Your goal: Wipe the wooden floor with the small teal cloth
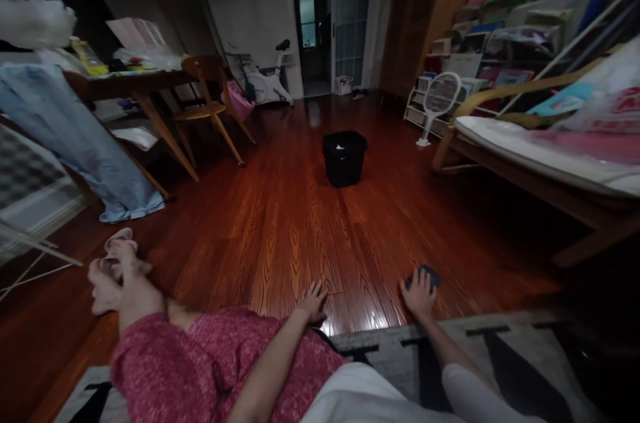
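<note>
My right hand [421,294] lies over a dark, rounded object [431,272] on the wooden floor, its fingers draped across the top. Most of that object is under the hand, so its kind is unclear. Beside my thigh, my left hand [313,301] has its fingers stretched out and apart, low over the floor. A dark edge shows just below its wrist, too dim to identify. Farther ahead on the floor stands a black lidded bin [344,159], upright, with a small white mark, well away from both hands.
Left are a table [145,83] with clutter, a wooden chair [203,106] and hanging jeans [75,136]. A white exercise bike [265,83] stands at the back. Right are a wooden-armed seat [560,159] and a white racket [441,96]. A patterned rug [470,356] lies beneath me.
</note>
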A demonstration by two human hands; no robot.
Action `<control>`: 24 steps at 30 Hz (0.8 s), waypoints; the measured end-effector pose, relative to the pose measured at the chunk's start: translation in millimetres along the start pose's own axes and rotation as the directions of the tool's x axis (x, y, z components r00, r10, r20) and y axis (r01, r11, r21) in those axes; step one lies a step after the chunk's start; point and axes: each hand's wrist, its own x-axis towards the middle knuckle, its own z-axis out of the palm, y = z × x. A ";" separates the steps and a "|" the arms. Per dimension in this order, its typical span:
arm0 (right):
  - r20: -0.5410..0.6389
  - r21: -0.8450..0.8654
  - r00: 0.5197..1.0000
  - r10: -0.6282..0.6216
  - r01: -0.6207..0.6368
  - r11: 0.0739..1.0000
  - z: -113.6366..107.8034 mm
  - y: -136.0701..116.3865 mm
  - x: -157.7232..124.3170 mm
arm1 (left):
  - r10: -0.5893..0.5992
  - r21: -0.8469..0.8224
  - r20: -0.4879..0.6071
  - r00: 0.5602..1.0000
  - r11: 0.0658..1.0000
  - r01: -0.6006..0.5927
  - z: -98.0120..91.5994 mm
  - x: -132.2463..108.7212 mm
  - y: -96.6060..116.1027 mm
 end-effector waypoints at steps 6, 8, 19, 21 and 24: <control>0.074 0.105 0.926 -0.371 0.363 0.926 5.7 -78.4 -50.3 | 0.002 0.030 0.035 0.999 1.000 -0.003 3.0 -15.1 2.9; 0.071 0.138 0.888 -0.455 0.443 0.886 9.5 -92.9 -57.9 | -0.007 0.035 0.037 0.999 0.999 0.006 3.8 -18.7 2.8; -0.007 0.079 0.928 -0.372 0.372 0.925 10.3 -14.3 0.7 | -0.043 0.047 -0.008 0.999 0.998 0.043 4.0 -19.6 15.3; -0.030 0.053 0.956 -0.291 0.292 0.955 2.5 16.3 22.7 | -0.071 0.043 -0.021 0.997 0.996 0.072 7.5 -14.1 21.9; -0.078 0.029 0.987 -0.137 0.140 0.990 -12.5 62.4 58.6 | -0.125 0.041 -0.032 0.992 0.991 0.126 17.7 1.2 34.2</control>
